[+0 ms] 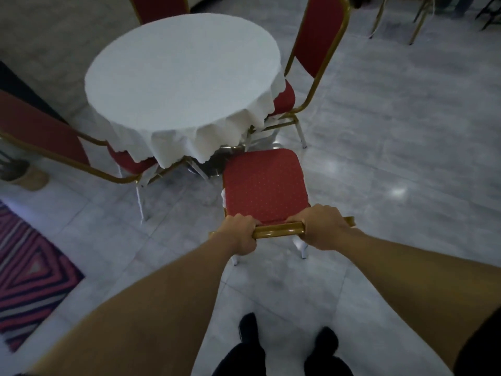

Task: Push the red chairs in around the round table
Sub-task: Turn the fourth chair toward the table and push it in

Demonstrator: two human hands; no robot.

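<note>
We cannot see the round table's (181, 77) legs or base, since the white tablecloth (179, 142) hangs over its rim. That cloth also covers most of the seats of the left chair (40, 131) and the right chair (320, 44). The far chair (160, 8) is cut by the top edge and shows only part of its backrest. The striped rug (29, 272) runs off the left edge. Beneath our left hand (241, 234) and right hand (322, 229), parts of the near chair's top rail (279, 230) are hidden.

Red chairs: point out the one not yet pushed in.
The near chair, gripped at its top rail by the left hand and right hand. Its seat lies fully outside the tablecloth; the left chair and right chair have seats tucked under.
</note>
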